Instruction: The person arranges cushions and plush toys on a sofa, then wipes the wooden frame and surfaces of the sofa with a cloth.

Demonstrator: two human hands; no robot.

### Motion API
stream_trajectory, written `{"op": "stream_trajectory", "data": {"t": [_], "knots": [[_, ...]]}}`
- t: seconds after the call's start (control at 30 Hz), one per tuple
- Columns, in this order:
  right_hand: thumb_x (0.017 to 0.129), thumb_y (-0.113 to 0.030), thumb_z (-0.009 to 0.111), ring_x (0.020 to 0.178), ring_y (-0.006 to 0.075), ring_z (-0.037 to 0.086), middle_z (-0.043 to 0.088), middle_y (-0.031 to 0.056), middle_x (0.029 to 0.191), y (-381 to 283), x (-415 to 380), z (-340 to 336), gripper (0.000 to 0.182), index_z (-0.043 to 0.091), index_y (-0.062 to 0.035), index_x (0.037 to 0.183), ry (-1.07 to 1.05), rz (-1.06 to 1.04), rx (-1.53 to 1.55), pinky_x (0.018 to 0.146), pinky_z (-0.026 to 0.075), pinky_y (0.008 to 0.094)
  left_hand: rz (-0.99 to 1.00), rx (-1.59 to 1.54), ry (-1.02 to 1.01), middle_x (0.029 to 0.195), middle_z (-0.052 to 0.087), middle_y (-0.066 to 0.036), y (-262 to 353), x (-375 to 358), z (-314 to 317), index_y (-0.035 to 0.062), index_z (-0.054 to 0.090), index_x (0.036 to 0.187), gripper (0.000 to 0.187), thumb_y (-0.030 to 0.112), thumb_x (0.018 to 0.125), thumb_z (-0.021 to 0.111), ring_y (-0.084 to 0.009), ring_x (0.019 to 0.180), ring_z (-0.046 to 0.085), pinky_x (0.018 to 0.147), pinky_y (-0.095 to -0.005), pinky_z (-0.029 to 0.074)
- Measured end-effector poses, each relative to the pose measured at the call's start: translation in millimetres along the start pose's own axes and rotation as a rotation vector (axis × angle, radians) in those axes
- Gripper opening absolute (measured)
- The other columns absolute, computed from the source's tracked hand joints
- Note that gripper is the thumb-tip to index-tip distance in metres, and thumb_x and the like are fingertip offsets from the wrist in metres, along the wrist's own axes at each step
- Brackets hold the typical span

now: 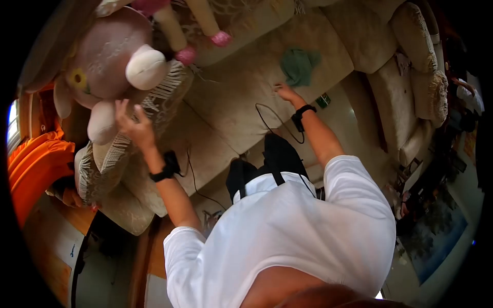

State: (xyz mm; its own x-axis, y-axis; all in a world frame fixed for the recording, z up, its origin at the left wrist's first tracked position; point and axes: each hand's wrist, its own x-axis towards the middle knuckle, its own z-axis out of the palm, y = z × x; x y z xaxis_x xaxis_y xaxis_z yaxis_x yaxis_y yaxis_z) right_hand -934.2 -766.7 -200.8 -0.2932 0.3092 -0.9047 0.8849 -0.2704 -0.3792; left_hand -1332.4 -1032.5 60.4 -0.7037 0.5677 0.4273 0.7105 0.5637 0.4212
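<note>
The left hand (132,123), fingers spread and holding nothing, reaches for the big pink plush (110,61) in the upper left of the frame. The right hand (285,92), fingers apart and empty too, rests on the sofa (231,97) just below the green cloth (299,65), top middle. It looks like a reach step; next, each hand needs to close on its thing.

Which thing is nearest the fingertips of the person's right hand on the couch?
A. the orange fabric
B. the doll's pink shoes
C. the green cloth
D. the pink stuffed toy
C: the right hand reaches across the couch seat with its fingertips just below the green cloth, while the left hand is by the pink stuffed toy and fringed blanket.
</note>
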Motion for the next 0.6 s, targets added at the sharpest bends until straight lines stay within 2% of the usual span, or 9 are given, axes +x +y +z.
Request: {"op": "stream_trajectory", "data": {"t": [0.07, 0.13, 0.23, 0.33, 0.37, 0.43, 0.53, 0.57, 0.6], "knots": [[0.089, -0.037, 0.06, 0.114, 0.031, 0.054, 0.051, 0.0176, 0.137, 64.8, 22.5, -30.5, 0.064, 0.041, -0.0074, 0.144, 0.19, 0.107, -0.095, 0.09, 0.047, 0.039, -0.266, -0.138, -0.271, 0.14, 0.047, -0.022, 1.9, -68.5, 38.9, 0.0002, 0.051, 0.13, 0.044, 0.013, 0.088, 0.062, -0.0391, 0.127, 0.045, 0.105, -0.0446, 0.037], [0.088, -0.035, 0.061, 0.119, 0.0322, 0.053, 0.05, 0.0216, 0.137, 88.2, 31.7, -64.1, 0.07, 0.038, -0.0039, 0.146, 0.251, 0.176, -0.146, 0.092, 0.047, 0.0378, -0.215, -0.081, -0.496, 0.15, 0.035, -0.023, -0.6, -122.4, 65.6, 0.001, 0.042, 0.14, 0.057, 0.009, 0.087, 0.06, -0.0387, 0.138, 0.034, 0.111, -0.0435, 0.029], [0.086, -0.033, 0.063, 0.122, 0.0362, 0.053, 0.048, 0.0243, 0.139, 85.7, 42.0, -96.2, 0.078, 0.03, -0.0027, 0.149, 0.335, 0.089, -0.254, 0.098, 0.045, 0.0391, -0.351, -0.181, -0.53, 0.154, 0.026, -0.023, -20.8, -163.3, 99.8, 0.0012, 0.029, 0.148, 0.07, 0.007, 0.085, 0.059, -0.0373, 0.143, 0.024, 0.115, -0.0419, 0.022], [0.083, -0.038, 0.068, 0.125, 0.0419, 0.047, 0.043, 0.0277, 0.141, 72.9, 73.7, -117.5, 0.084, 0.028, -0.0055, 0.149, 0.363, -0.098, -0.251, 0.105, 0.041, 0.0454, -0.379, -0.25, -0.493, 0.156, 0.023, -0.023, -44.3, -150.0, 113.6, 0.0004, 0.025, 0.15, 0.074, 0.007, 0.085, 0.059, -0.0366, 0.145, 0.02, 0.116, -0.0398, 0.019], [0.083, -0.038, 0.068, 0.125, 0.0419, 0.047, 0.043, 0.0277, 0.141, 79.9, 91.6, -118.7, 0.084, 0.028, -0.0055, 0.149, 0.347, -0.096, -0.244, 0.105, 0.041, 0.0454, -0.382, -0.235, -0.501, 0.156, 0.023, -0.023, -45.8, -141.6, 119.7, 0.0004, 0.025, 0.15, 0.074, 0.007, 0.085, 0.059, -0.0366, 0.145, 0.02, 0.116, -0.0398, 0.019], [0.08, -0.042, 0.074, 0.124, 0.0458, 0.047, 0.039, 0.0266, 0.144, 86.7, 135.1, -120.3, 0.094, 0.022, -0.009, 0.151, 0.456, -0.28, -0.389, 0.102, 0.043, 0.0502, -0.49, -0.122, -0.517, 0.157, 0.02, -0.022, -52.0, -118.5, 135.2, -0.0003, 0.022, 0.15, 0.077, 0.008, 0.084, 0.059, -0.0355, 0.146, 0.017, 0.117, -0.0374, 0.017], [0.079, -0.044, 0.074, 0.122, 0.0487, 0.047, 0.033, 0.0252, 0.148, 63.1, 159.8, -109.4, 0.097, 0.019, -0.0129, 0.152, 0.422, -0.222, -0.297, 0.098, 0.046, 0.0541, -0.666, -0.181, -0.627, 0.158, 0.018, -0.022, -16.5, -71.9, 140.0, -0.0007, 0.022, 0.15, 0.077, 0.01, 0.083, 0.059, -0.0346, 0.147, 0.013, 0.117, -0.0355, 0.015], [0.079, -0.044, 0.074, 0.122, 0.0487, 0.047, 0.033, 0.0252, 0.148, 65.9, 171.8, -96.6, 0.097, 0.019, -0.0129, 0.152, 0.402, -0.221, -0.283, 0.098, 0.046, 0.0541, -0.666, -0.157, -0.633, 0.158, 0.018, -0.022, -28.8, -72.3, 145.2, -0.0007, 0.022, 0.15, 0.077, 0.01, 0.083, 0.059, -0.0346, 0.147, 0.013, 0.117, -0.0355, 0.015], [0.08, -0.044, 0.074, 0.12, 0.0469, 0.049, 0.037, 0.0239, 0.147, 69.3, 182.2, -86.3, 0.093, 0.023, -0.0137, 0.152, 0.522, -0.151, -0.344, 0.096, 0.047, 0.0535, -0.617, -0.145, -0.625, 0.157, 0.02, -0.023, -39.1, -74.5, 152.6, -0.0011, 0.022, 0.15, 0.079, 0.011, 0.082, 0.061, -0.0352, 0.147, 0.015, 0.117, -0.0357, 0.016]]}}
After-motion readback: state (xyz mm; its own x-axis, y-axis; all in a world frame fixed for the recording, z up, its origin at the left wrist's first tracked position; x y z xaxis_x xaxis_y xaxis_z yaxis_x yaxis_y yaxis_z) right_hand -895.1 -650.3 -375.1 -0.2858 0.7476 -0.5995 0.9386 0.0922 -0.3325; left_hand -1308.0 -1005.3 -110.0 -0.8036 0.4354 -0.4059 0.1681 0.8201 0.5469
